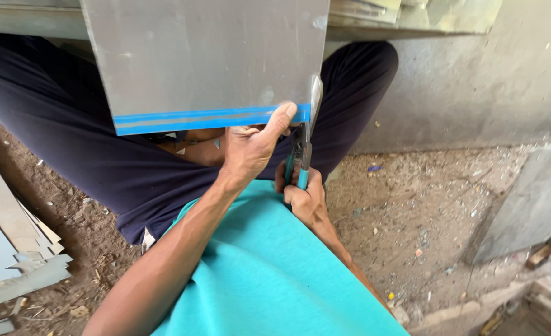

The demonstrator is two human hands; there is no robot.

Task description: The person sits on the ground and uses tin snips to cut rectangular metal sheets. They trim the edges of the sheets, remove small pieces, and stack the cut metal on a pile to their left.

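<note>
One metal sheet, grey, big, flat, far centre, its near edge carrying one blue tape strip running left to right. One concrete wall far right. Dirt ground right and left, littered with small debris. One stack of cut metal offcuts at near left, several pieces, exact count unclear. One grey slab leaning at right, one small wood scrap just beside its near end.

Person seated, dark trousers, teal shirt near centre.

Two hands. Left hand pinches the near right corner of the sheet, thumb pressed on the blue tape, fingers curled under the edge. Right hand closed round the handles of one pair of tin snips, blue grips, just right of the left hand. Snip blades point far, at the sheet's right edge, next to a curled strip of metal; whether blades are biting the sheet, cannot tell.
</note>
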